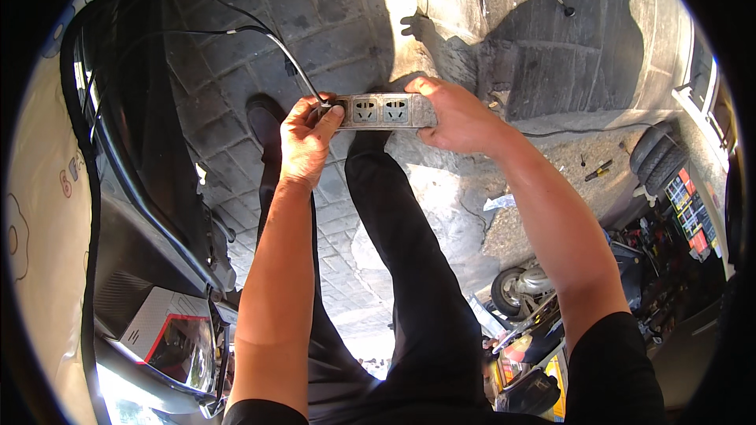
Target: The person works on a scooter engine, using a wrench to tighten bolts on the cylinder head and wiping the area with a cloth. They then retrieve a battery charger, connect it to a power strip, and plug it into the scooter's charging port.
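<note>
Both hands hold up a grimy, pale power strip level above the ground, its sockets turned toward me. My left hand is closed on its left end, thumb against a black plug seated there. From that end a cable runs up and away to the left. Around the right end wrap the fingers of my right hand. Two sockets between the hands stay uncovered; the strip's underside is hidden.
A dark vehicle with a patterned cover stands close on the left. At the right lie a black tyre, a yellow-and-black tool and a motor scooter's wheel. Grey paving meets rough concrete below me.
</note>
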{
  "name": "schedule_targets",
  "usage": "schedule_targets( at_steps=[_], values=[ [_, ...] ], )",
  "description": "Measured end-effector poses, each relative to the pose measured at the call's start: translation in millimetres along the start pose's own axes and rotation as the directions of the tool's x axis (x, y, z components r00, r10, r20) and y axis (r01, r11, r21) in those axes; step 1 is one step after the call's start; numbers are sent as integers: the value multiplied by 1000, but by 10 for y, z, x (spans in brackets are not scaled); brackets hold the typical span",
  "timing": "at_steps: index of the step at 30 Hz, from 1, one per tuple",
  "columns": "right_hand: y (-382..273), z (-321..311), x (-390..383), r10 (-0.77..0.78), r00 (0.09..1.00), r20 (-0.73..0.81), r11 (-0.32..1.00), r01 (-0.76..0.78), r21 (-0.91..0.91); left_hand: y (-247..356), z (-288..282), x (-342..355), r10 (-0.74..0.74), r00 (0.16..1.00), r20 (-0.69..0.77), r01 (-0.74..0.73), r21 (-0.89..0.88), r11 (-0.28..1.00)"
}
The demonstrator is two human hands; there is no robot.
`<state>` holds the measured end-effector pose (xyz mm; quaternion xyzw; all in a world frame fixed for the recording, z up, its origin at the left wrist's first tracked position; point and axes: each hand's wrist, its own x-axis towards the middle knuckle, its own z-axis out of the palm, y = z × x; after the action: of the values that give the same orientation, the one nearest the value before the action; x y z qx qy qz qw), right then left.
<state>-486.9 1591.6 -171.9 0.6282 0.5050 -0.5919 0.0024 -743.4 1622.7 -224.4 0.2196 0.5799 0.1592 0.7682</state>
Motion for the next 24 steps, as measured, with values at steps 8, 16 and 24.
schedule_targets(
  at_steps=[8,16,24],
  values=[
    [138,268,285,123,980,-156,956,-159,-246,21,-38,137,-42,980,-193,82,206,975],
    [104,370,392,262,957,-124,930,-285,-231,171,-320,-501,-91,956,-277,125,108,986],
    [-369,316,274,183,969,-166,970,-206,-133,1142,-445,-483,188,941,-282,-165,104,981]
  ],
)
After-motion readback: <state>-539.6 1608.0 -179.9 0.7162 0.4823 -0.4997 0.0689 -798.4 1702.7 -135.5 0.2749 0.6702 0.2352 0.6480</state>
